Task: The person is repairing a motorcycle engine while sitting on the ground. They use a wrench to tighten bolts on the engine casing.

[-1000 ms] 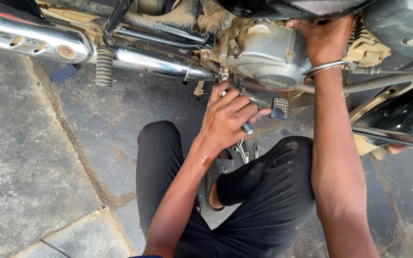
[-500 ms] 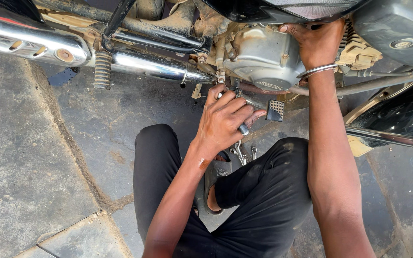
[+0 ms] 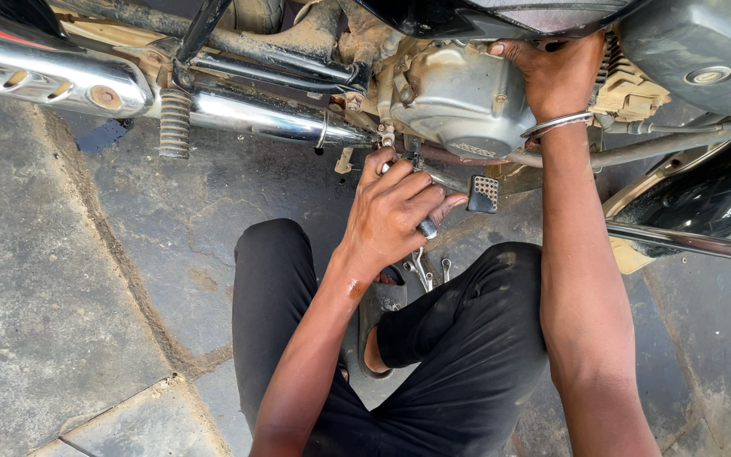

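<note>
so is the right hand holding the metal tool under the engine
No, the right hand rests up on the grey metal engine cover, while the left hand grips the slim metal tool below it.

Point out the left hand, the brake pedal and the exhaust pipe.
left hand (image 3: 395, 211), head view, on the back of the hand.
brake pedal (image 3: 483, 194), head view, on its ribbed pad.
exhaust pipe (image 3: 272, 118), head view, on the chrome tube.

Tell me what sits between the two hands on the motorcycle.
In the head view, the grey engine cover lies between the left hand and the right hand, with the foot pedal lower down.
</note>
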